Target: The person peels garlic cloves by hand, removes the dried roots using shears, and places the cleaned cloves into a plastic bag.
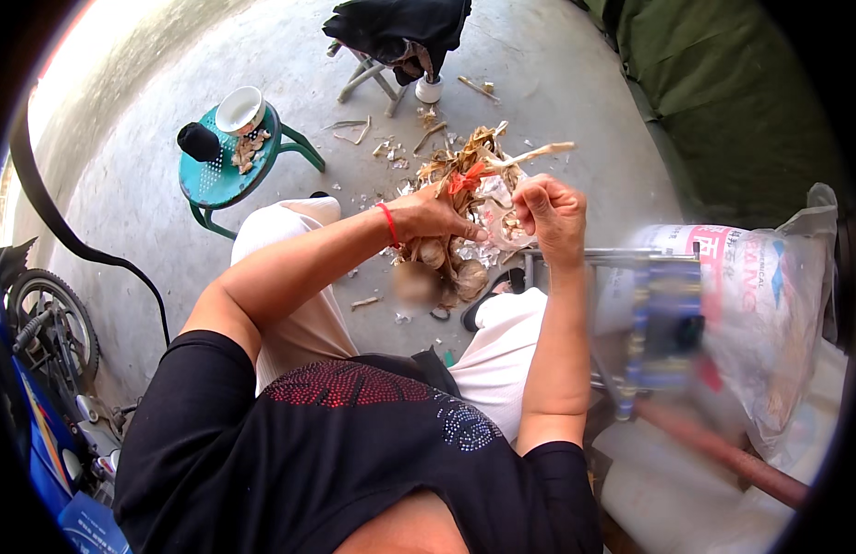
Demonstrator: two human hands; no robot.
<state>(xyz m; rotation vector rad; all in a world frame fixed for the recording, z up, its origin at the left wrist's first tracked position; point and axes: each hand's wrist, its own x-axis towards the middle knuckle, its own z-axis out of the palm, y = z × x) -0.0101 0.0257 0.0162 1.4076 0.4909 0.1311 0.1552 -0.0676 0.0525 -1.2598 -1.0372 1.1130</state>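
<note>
A bundle of dried garlic bulbs with brown stalks hangs between my knees, tied with a red plastic strip. My left hand, with a red band at its wrist, grips the bundle just above the bulbs. To its right, my right hand is raised with the fingers curled in, close to a pale dry stalk; whether anything is between those fingers cannot be told. Behind and below the bundle shows a clear plastic bag with pale pieces in it. One round thing at the lower left of the bundle is blurred.
A green stool at the left bears a white bowl, garlic skins and a black object. A folding stool with black cloth stands ahead. Skins and stalk pieces litter the concrete floor. Filled plastic sacks and a metal frame are at the right.
</note>
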